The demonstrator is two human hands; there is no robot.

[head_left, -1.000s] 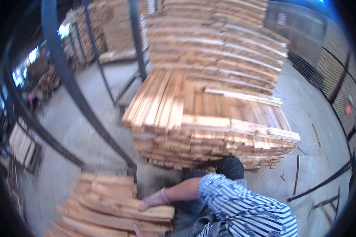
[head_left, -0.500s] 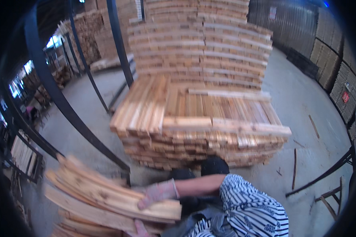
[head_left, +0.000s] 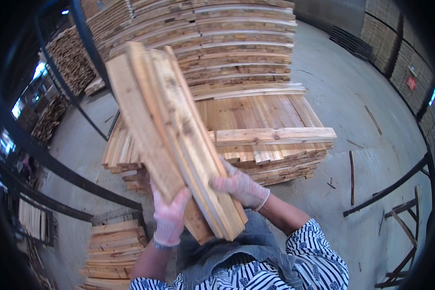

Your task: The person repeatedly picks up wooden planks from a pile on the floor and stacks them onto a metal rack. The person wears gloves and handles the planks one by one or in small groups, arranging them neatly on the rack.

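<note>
A bundle of wooden boards [head_left: 171, 125] is raised in front of me, tilted with its far end to the left. My left hand [head_left: 170, 215], in a pale pink work glove, is closed around the bundle's left side near its lower end. On the opposite side, my right hand [head_left: 240, 186], gloved too, grips the boards with its thumb on top. Beyond the bundle stands a low stack of boards [head_left: 256, 111], partly hidden by it. Two loose cross boards, a near one [head_left: 275, 136] and a far one [head_left: 249, 91], lie across that stack.
A tall layered stack of boards [head_left: 237, 43] rises behind the low one. At my lower left lies another pile of boards [head_left: 113, 251]. Dark metal bars [head_left: 58, 171] curve along the left. A wooden trestle [head_left: 403, 237] stands at right, with sticks [head_left: 352, 176] on the floor.
The boards have come up from the left pile to the front of the low stack, turned to point away from me. Both hands now show on them.
</note>
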